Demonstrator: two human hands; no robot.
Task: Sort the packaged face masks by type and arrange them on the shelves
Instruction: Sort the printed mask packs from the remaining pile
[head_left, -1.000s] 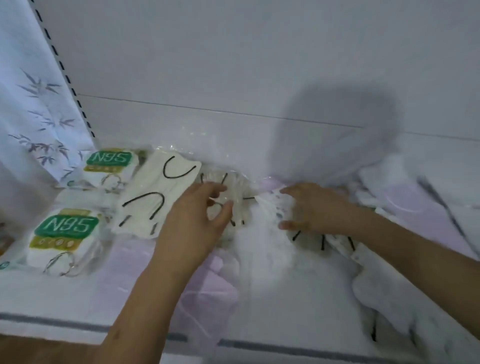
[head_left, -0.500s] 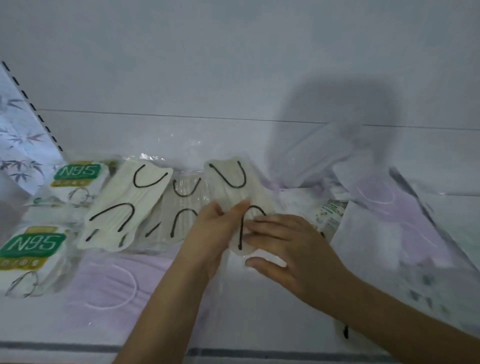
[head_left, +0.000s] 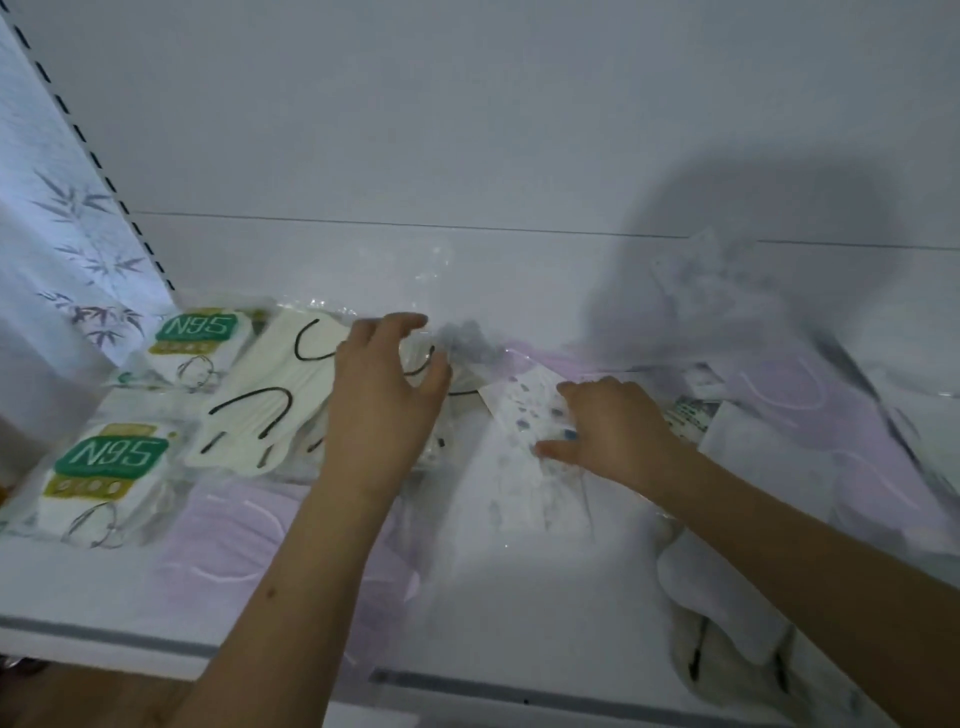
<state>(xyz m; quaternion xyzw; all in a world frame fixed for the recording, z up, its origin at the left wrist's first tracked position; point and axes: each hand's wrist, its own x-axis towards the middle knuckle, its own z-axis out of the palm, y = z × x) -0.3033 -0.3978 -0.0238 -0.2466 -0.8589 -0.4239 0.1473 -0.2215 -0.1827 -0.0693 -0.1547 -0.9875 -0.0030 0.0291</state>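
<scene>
My left hand (head_left: 384, 400) rests with spread, slightly bent fingers on a row of cream mask packs with black ear loops (head_left: 270, 395) at the back left of the white shelf (head_left: 104, 631). My right hand (head_left: 613, 431) lies to the right of it. Its fingers curl onto a white mask pack printed with small blue dots (head_left: 519, 415), and its thumb points left along the pack. Two green-labelled N95 packs (head_left: 200, 332) (head_left: 111, 457) sit at the far left. Lilac mask packs (head_left: 234, 540) lie in front of the cream ones.
More lilac packs (head_left: 779, 415) and clear wrappers pile up on the right. White masks with black loops (head_left: 717, 597) lie at the front right near the shelf edge. A bamboo-print curtain (head_left: 62, 208) and a slotted upright (head_left: 104, 171) close off the left.
My left hand slid left and back onto the cream packs. My right hand left the cream pack and moved right onto the dotted pack. The view shifted a little to the left.
</scene>
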